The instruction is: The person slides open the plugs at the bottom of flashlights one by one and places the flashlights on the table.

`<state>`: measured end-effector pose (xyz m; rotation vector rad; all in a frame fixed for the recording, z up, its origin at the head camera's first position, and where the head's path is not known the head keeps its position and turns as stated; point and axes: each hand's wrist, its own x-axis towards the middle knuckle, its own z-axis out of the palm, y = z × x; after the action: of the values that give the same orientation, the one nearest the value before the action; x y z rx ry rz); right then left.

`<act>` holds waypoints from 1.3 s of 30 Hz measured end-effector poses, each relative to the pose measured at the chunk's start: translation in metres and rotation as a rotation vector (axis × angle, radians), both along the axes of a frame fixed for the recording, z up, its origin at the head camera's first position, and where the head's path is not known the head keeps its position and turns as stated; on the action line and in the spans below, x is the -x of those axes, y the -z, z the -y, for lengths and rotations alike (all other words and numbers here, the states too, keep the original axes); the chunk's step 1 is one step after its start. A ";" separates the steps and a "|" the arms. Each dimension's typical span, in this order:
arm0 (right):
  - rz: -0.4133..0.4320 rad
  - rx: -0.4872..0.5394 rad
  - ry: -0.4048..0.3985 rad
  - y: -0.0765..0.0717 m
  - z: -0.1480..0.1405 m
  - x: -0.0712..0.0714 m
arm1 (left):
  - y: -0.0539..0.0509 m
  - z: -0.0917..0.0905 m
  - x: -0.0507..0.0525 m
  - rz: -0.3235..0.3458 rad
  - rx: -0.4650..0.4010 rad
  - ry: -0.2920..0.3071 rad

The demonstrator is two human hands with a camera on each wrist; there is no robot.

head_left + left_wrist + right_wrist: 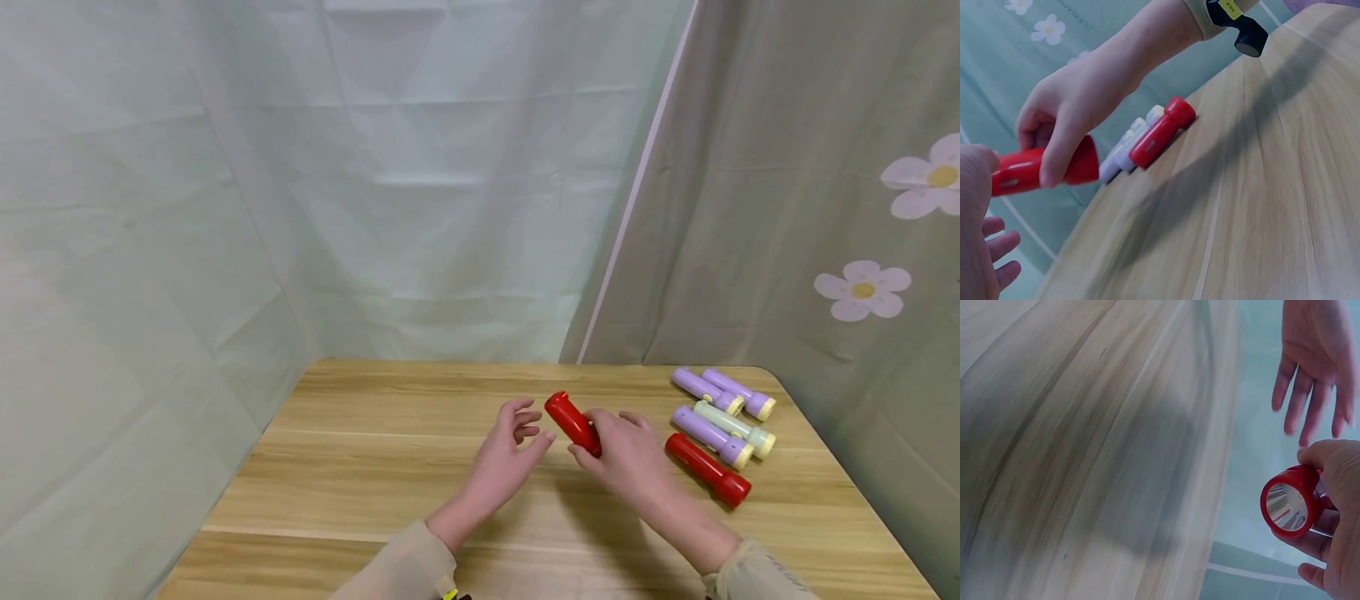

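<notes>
My right hand (626, 454) grips a red flashlight (572, 421) above the table, around its head end. In the right wrist view the lens and reflector of this flashlight (1287, 509) face the camera. Just left of its tail end my left hand (506, 454) is held with fingers spread and relaxed, nothing in it. From the left wrist view, the right hand's thumb and fingers wrap the red body (1022, 172). A second red flashlight (707, 469) lies on the table to the right, beyond the right hand.
Behind the second red flashlight lie three purple flashlights (711, 435) and a pale green one (735, 429), near the right edge of the wooden table (360, 467). Pale curtains (450, 208) hang behind and at both sides.
</notes>
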<state>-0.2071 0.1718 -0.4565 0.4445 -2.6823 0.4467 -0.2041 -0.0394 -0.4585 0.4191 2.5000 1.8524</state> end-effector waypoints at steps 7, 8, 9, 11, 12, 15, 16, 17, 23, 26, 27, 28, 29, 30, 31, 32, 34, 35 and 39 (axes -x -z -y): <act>-0.051 -0.003 -0.021 0.001 0.010 -0.003 | 0.003 -0.017 0.001 -0.021 -0.039 -0.072; -0.057 -0.002 -0.023 0.001 0.011 -0.003 | 0.004 -0.018 0.002 -0.027 -0.042 -0.081; -0.061 0.000 -0.026 0.001 0.012 -0.003 | 0.005 -0.019 0.002 -0.029 -0.046 -0.089; -0.073 0.001 -0.031 0.001 0.013 -0.003 | 0.004 -0.020 0.002 -0.035 -0.050 -0.104; -0.080 -0.001 -0.034 0.001 0.014 -0.003 | 0.005 -0.020 0.002 -0.038 -0.050 -0.109; -0.086 -0.006 -0.037 0.001 0.017 -0.003 | 0.005 -0.020 0.002 -0.042 -0.040 -0.129; -0.085 -0.009 -0.037 0.001 0.018 -0.003 | 0.005 -0.020 0.002 -0.045 -0.036 -0.134; -0.084 -0.012 -0.036 0.001 0.019 -0.003 | 0.006 -0.020 0.003 -0.048 -0.034 -0.138; -0.088 -0.014 -0.022 0.000 0.022 -0.003 | 0.008 -0.020 0.003 -0.048 -0.024 -0.139; -0.093 -0.016 -0.020 0.001 0.023 -0.002 | 0.009 -0.020 0.004 -0.046 -0.024 -0.137; -0.093 -0.015 -0.018 0.001 0.024 -0.002 | 0.010 -0.020 0.004 -0.045 -0.026 -0.138; -0.091 -0.014 -0.016 0.001 0.024 -0.002 | 0.010 -0.020 0.004 -0.042 -0.027 -0.140; -0.088 -0.013 -0.014 0.001 0.025 -0.002 | 0.010 -0.020 0.004 -0.039 -0.027 -0.144; -0.085 -0.012 -0.013 0.001 0.025 -0.002 | 0.011 -0.020 0.004 -0.038 -0.027 -0.148; -0.083 -0.011 -0.010 0.001 0.026 -0.002 | 0.011 -0.020 0.004 -0.037 -0.025 -0.153; -0.082 -0.010 -0.008 0.001 0.027 -0.003 | 0.011 -0.020 0.004 -0.038 -0.024 -0.159; -0.080 -0.012 -0.005 0.001 0.028 -0.003 | 0.011 -0.021 0.004 -0.042 -0.020 -0.172; -0.081 -0.013 -0.003 0.001 0.028 -0.003 | 0.012 -0.021 0.005 -0.046 -0.019 -0.179; -0.080 -0.015 0.002 0.000 0.031 -0.004 | 0.012 -0.020 0.005 -0.064 -0.019 -0.209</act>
<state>-0.2027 0.1411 -0.4569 0.4541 -2.6101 0.3998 -0.2088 -0.0189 -0.4707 0.2277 2.6628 1.9636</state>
